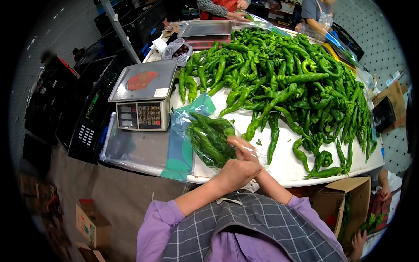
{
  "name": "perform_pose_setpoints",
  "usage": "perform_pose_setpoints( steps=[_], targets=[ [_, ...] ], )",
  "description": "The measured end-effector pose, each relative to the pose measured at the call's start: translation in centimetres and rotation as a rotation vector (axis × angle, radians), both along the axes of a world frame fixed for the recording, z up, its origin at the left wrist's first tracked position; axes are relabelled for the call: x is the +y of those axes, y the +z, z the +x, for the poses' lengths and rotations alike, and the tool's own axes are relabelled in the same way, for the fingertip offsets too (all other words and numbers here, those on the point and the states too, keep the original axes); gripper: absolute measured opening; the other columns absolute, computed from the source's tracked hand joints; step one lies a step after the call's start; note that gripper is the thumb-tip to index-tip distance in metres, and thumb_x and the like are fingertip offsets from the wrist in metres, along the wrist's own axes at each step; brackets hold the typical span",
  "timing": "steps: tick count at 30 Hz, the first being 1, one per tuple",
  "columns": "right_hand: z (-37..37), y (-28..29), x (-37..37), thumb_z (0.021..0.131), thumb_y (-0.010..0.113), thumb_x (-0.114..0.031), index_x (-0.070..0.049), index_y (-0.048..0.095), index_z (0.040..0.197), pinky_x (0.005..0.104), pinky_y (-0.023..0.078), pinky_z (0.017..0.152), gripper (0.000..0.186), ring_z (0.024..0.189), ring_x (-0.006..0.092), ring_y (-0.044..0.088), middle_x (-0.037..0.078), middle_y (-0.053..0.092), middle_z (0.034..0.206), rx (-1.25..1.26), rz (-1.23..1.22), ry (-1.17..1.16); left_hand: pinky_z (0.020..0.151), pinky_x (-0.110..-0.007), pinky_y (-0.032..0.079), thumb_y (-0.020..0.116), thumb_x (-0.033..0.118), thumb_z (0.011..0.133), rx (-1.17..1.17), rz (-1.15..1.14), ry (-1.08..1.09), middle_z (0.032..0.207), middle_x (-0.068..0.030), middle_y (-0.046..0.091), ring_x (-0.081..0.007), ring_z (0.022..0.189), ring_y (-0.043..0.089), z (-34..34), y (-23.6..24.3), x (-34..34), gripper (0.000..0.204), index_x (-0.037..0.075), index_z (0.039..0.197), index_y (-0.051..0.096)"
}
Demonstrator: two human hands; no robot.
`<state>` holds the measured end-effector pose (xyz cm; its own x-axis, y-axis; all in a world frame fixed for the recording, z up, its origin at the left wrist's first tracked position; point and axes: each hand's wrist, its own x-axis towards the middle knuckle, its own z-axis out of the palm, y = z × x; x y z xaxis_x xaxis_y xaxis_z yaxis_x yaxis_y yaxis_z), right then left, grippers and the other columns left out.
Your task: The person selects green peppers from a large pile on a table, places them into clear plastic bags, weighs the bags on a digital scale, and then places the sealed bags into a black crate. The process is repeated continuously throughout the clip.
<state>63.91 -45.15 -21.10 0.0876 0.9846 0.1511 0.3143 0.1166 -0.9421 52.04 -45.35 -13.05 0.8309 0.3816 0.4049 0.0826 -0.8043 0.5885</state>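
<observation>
A clear plastic bag [198,150] of long green peppers [211,137] lies at the near edge of the white table [286,168]. My left hand [239,171] is closed on the gathered film at the bag's near right end, crossing in front of my right wrist. Just beyond it, my right hand [245,149] bends round the bag's side, its fingers against the film near the peppers. Some of its fingertips are hidden. Beyond my hands spreads a large heap of loose green peppers [301,83].
Left of the bag stands a digital scale [142,115]; a second scale [205,29] is farther back. Flat plastic bags [144,146] lie at the front left. A small bag of dark round produce [180,51] sits between the scales. Co-workers' hands [238,16] show across the table. A cardboard box [349,196] stands at right.
</observation>
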Motion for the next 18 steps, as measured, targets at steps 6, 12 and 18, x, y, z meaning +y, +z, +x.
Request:
perform_pose_setpoints(
  steps=[6,12,18],
  targets=[
    [-1.6,4.0,4.0,0.087,0.051,-0.015,0.004,0.021,0.134,0.0421,0.032,0.103,0.059,0.121,0.0331,0.039,0.023,0.031,0.136,1.376,-0.151,0.171,0.053,-0.035,0.048,0.059,0.014,0.078,-0.085,0.006,0.001,0.070,-0.0098,0.060,-0.0276,0.063,0.060,-0.6,2.4,0.4,0.013,0.009,0.089,0.062],
    [-4.9,14.7,3.7,0.086,0.051,-0.015,0.004,0.031,0.129,0.0428,0.033,0.101,0.051,0.122,0.0348,0.038,0.023,0.038,0.132,1.170,0.031,0.225,0.046,-0.029,0.042,0.063,0.023,0.077,-0.275,0.183,-0.192,0.067,-0.0019,0.057,-0.0182,0.053,0.054,-6.2,8.6,1.2,0.030,0.008,0.103,0.063],
    [-11.5,22.7,10.0,0.085,0.050,-0.014,0.005,0.034,0.126,0.0430,0.035,0.100,0.049,0.120,0.0335,0.041,0.023,0.040,0.130,0.983,0.220,0.245,0.043,-0.027,0.037,0.063,0.023,0.078,-0.618,0.084,-0.241,0.066,-0.0017,0.055,-0.0155,0.050,0.051,-15.7,10.0,5.9,0.034,0.002,0.105,0.062]
  ],
)
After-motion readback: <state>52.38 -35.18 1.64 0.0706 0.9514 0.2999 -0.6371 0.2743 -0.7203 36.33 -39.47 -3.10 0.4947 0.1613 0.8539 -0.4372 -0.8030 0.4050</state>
